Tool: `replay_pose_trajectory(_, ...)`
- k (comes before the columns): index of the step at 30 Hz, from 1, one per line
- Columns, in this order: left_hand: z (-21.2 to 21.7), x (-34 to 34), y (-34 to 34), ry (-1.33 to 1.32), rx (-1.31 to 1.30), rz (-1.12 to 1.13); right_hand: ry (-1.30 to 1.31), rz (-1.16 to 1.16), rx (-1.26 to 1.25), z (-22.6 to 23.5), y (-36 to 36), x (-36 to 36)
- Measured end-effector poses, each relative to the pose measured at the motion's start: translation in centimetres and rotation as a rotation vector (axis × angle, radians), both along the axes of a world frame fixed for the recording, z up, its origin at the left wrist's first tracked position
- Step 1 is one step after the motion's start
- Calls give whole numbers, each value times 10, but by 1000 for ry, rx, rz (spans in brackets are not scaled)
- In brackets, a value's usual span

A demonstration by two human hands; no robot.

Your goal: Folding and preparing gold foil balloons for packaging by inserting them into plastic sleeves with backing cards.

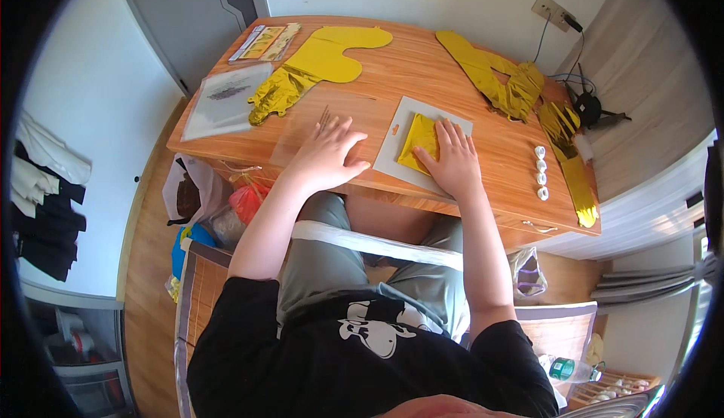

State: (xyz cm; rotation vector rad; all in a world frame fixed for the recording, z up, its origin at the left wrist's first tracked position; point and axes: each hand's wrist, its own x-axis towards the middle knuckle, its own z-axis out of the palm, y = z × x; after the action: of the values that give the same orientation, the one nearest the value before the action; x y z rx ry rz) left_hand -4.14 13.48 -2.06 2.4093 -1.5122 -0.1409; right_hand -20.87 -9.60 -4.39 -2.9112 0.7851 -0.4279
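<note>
The left hand [326, 156], fingers spread and nothing gripped, is placed over a clear, thin plastic sleeve [290, 139], while a folded, glossy yellow foil packet [413, 145] is covered by the flattened right hand [458, 165] on a smooth grey card [388, 158]. Flattening or squaring of the packet is judged to be in hand; light, even pressure would be called for next. Beyond, a curved, part-crinkled foil shape [332, 50] is laid on the wood-grained desk [415, 60].

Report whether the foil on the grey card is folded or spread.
Folded: the gold foil is a compact packet on the grey card, partly under the right hand.
</note>
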Motion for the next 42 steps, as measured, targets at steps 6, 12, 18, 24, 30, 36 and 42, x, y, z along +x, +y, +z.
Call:
replay_pose_trajectory(6,4,-15,-9,80,-2,-73,-16,-22,-32,-7,-3,-2)
replay_pose_trajectory(12,-18,-6,-20,-155,-102,52,-26,-10,-48,-7,-1,0)
replay_pose_trajectory(18,-25,10,-19,-77,-11,27,-31,-14,-48,-8,-3,0)
replay_pose_trajectory(24,-22,19,-26,68,13,58,-37,-20,-58,-8,-3,-1)
replay_pose_trajectory(30,-26,-3,-49,41,18,194,-20,34,-31,-2,1,-11)
replay_pose_trajectory(36,-30,-18,-58,-48,-19,197,-21,108,-11,0,4,-31)
replay_pose_trajectory(42,-25,-26,-59,-106,-7,158,-30,102,-7,0,4,-28)
